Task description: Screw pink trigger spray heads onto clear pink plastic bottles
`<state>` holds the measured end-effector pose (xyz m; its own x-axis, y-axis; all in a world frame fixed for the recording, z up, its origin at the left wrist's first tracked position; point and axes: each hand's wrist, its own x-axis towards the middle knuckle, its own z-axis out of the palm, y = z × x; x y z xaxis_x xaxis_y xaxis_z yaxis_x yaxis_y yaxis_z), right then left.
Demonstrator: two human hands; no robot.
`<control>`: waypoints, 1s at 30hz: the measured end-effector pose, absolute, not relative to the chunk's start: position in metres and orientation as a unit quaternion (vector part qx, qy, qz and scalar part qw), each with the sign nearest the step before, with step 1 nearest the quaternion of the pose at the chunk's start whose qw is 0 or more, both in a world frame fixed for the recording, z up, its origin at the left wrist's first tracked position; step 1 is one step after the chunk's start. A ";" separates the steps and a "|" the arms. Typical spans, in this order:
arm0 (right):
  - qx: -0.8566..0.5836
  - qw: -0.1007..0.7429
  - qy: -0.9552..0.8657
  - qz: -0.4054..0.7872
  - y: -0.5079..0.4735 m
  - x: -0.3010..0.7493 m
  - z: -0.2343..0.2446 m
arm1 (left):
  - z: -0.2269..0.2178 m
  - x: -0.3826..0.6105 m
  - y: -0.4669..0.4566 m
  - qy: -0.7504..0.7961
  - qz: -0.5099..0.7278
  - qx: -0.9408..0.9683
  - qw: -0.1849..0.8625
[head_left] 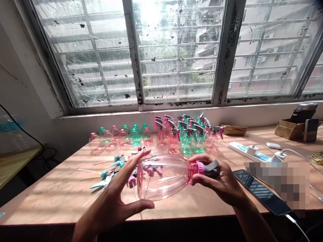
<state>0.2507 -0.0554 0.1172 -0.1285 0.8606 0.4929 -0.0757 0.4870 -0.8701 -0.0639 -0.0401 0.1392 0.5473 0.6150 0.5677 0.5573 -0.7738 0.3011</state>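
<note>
While right hand (224, 183) grips bottle neck (193, 170), left hand (116, 199) spread around base (140, 180)

Barred window (176, 50), bright daylight outside; frame (131, 50) peeling; pale wall (20, 77) left; tabletop (63, 201) sunlit, shadow-striped.

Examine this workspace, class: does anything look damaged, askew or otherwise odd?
The window frame looks damaged: its pale surface is broken by ragged dark patches. On the table, the loose spray heads lie jumbled, unlike the upright bottles behind them.
</note>
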 end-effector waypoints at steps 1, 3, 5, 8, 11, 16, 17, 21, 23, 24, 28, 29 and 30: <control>-0.305 0.586 -0.632 0.406 -0.055 0.251 0.117 | 0.140 -0.064 -0.040 0.341 0.336 0.877 0.038; -0.296 0.589 -0.626 0.416 -0.054 0.250 0.116 | 0.140 -0.064 -0.039 0.348 0.330 0.877 0.026; -0.296 0.592 -0.623 0.417 -0.053 0.249 0.116 | 0.139 -0.062 -0.038 0.345 0.332 0.878 0.014; -0.302 0.595 -0.624 0.407 -0.053 0.248 0.115 | 0.137 -0.059 -0.035 0.331 0.351 0.876 -0.009; -0.306 0.596 -0.625 0.401 -0.053 0.248 0.116 | 0.135 -0.056 -0.033 0.331 0.374 0.866 -0.012; -0.293 0.591 -0.633 0.405 -0.053 0.249 0.115 | 0.138 -0.058 -0.035 0.344 0.372 0.862 -0.010; -0.292 0.588 -0.637 0.405 -0.053 0.250 0.115 | 0.140 -0.059 -0.035 0.339 0.372 0.864 -0.009; -0.299 0.576 -0.647 0.399 -0.053 0.250 0.114 | 0.143 -0.065 -0.037 0.333 0.376 0.865 0.001; -0.299 0.577 -0.644 0.405 -0.053 0.249 0.114 | 0.142 -0.068 -0.036 0.338 0.365 0.867 0.003; -0.296 0.577 -0.642 0.410 -0.053 0.248 0.114 | 0.140 -0.069 -0.035 0.340 0.363 0.868 0.000; -0.284 0.577 -0.633 0.431 -0.052 0.246 0.114 | 0.132 -0.071 -0.030 0.353 0.377 0.856 -0.018; -0.282 0.578 -0.631 0.434 -0.052 0.245 0.113 | 0.131 -0.071 -0.030 0.356 0.383 0.852 -0.018; -0.281 0.579 -0.630 0.436 -0.051 0.245 0.113 | 0.131 -0.070 -0.029 0.357 0.388 0.850 -0.015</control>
<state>0.2453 -0.0512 0.1128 -0.1731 0.8577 0.4842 -0.1510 0.4627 -0.8736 -0.0701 -0.0295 0.1306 0.4445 0.5952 0.6694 0.6188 -0.7444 0.2510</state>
